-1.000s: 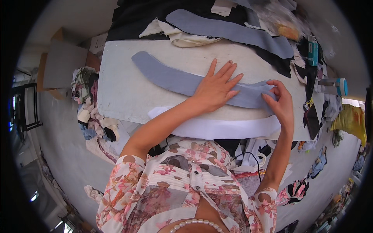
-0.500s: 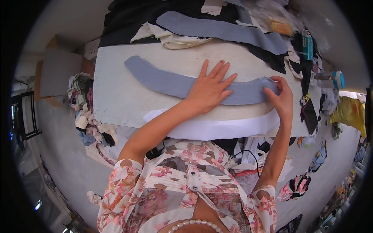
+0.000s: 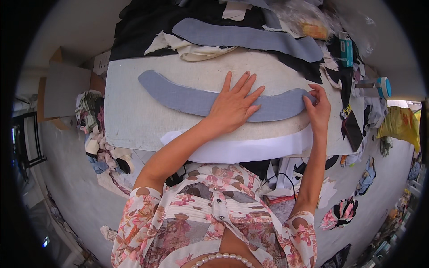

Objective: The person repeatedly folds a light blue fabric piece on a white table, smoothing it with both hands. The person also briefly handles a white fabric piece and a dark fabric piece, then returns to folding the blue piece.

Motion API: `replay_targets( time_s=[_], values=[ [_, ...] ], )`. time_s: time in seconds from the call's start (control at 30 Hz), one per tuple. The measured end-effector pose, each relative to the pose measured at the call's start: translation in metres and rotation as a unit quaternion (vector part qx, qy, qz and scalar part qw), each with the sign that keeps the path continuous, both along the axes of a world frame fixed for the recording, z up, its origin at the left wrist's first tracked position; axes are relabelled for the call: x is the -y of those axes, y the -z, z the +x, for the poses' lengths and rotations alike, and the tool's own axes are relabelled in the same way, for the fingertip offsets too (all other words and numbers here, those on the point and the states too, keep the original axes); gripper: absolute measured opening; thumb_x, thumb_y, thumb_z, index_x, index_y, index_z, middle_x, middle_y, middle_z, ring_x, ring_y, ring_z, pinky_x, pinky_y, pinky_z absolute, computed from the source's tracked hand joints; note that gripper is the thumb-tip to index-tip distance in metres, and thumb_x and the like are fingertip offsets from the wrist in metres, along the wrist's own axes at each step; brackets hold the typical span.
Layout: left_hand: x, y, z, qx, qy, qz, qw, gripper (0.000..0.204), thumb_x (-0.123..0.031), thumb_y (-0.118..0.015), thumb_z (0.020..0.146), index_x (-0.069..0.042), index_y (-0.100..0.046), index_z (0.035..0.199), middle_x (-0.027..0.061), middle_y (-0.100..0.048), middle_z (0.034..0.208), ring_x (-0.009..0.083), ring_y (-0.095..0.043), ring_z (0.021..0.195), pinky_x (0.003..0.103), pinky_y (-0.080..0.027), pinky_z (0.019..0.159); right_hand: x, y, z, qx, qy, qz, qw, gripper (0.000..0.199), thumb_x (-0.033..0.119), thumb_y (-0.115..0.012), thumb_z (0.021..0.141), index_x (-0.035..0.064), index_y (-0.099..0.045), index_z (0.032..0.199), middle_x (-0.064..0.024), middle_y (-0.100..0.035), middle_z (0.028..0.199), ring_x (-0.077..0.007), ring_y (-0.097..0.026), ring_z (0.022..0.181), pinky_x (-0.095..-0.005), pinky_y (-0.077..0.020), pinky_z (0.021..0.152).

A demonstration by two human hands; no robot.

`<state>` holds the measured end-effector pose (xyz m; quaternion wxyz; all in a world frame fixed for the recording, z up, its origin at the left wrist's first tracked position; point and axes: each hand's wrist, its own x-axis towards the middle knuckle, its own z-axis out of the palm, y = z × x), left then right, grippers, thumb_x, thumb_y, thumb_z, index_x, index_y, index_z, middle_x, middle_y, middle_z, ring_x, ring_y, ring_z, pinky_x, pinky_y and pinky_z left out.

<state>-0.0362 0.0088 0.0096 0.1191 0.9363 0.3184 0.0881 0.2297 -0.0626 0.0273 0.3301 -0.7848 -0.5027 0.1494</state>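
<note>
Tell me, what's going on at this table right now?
A person's left hand lies flat, fingers spread, on a curved blue-grey fabric strip on the pale table. The right hand touches its right end; whether it pinches is unclear. A white strip lies nearer the person, and a second blue-grey strip lies beyond.

Black cloth (image 3: 138, 29) covers the worktop's (image 3: 123, 107) far side, with a frayed cream cloth (image 3: 208, 53) at its near edge. Clear plastic (image 3: 292, 10) and a teal box (image 3: 346, 50) lie far right; a dark flat object (image 3: 353, 131) sits at the right edge. Beyond are a blue-lidded container (image 3: 383, 87) and a yellow sack (image 3: 400, 126). Left stand a box (image 3: 67, 91) and heaped fabric scraps (image 3: 90, 109).
</note>
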Motion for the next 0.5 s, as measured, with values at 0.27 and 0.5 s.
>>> replay_targets(
  time_s=[0.27, 0.5],
  values=[
    [0.001, -0.001, -0.002, -0.001, -0.002, 0.006, 1.000, 0.052, -0.038, -0.043, 0.100, -0.019, -0.039, 0.148, 0.0123, -0.028, 0.156, 0.0274, -0.019, 0.147, 0.055, -0.007, 0.119, -0.004, -0.010, -0.009, -0.144, -0.009, 0.076, 0.987, 0.016, 0.016, -0.065, 0.090, 0.0033, -0.065, 0.100, -0.0003, -0.064, 0.082, -0.0084, -0.055, 0.068, -0.0236, -0.0449, 0.063],
    [0.000, -0.001, 0.002, -0.010, 0.003, 0.003, 1.000, 0.053, -0.036, -0.045, 0.099, -0.018, -0.038, 0.148, 0.0125, -0.027, 0.157, 0.0281, -0.019, 0.147, 0.056, -0.007, 0.119, -0.024, 0.002, 0.008, -0.306, -0.013, -0.011, 0.952, 0.021, 0.024, -0.060, 0.095, 0.0041, -0.065, 0.093, -0.0003, -0.064, 0.079, -0.0029, -0.048, 0.056, -0.0196, -0.0350, 0.048]
  ],
)
